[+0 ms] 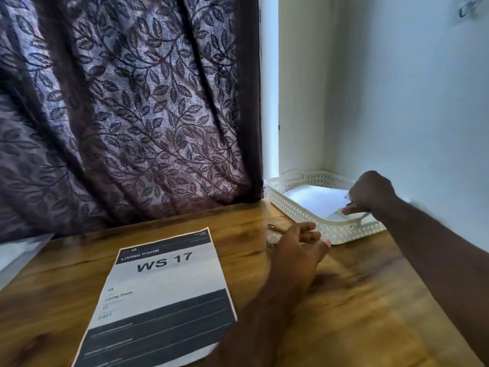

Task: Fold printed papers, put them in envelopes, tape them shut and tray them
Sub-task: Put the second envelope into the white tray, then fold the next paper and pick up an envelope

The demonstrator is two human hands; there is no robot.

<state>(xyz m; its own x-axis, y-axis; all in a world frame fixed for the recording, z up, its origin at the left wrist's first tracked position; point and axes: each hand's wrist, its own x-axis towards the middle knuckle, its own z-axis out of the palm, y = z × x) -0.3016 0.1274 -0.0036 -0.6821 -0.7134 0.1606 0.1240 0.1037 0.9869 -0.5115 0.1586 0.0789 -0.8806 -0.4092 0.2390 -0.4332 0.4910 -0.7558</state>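
Purple cloth, a curtain (pixel 127 115) with dark leaves on it, fills the left side of my screen and hangs down to the back edge of the brown wooden table (pixel 357 300). Low at the far left is something pale (pixel 16 252), too blurry for me to tell what it is. Next comes the printed paper (pixel 164 295). It lies flat and unfolded on the table, with "LIVING ROOM" and big letters "WS 17" on it. The left arm lies across its lower right corner. The left hand (pixel 299 250) is over the table to the right of the paper, with its fingers loose and a bit spread, holding nothing. Just past it a pen (pixel 275 228) lies on the wood, and beside the hand is a small thing I cannot make out. Further right, the white tray (pixel 299 215) with little holes in its walls sits in the corner by the white wall (pixel 410 102). A white envelope (pixel 317 198) lies inside the tray. The right hand (pixel 370 193) is over the right side of the tray, with its fingers curled, pinching the corner of the envelope. Something thin and dark sticks out by its fingers, and I cannot tell what it is.
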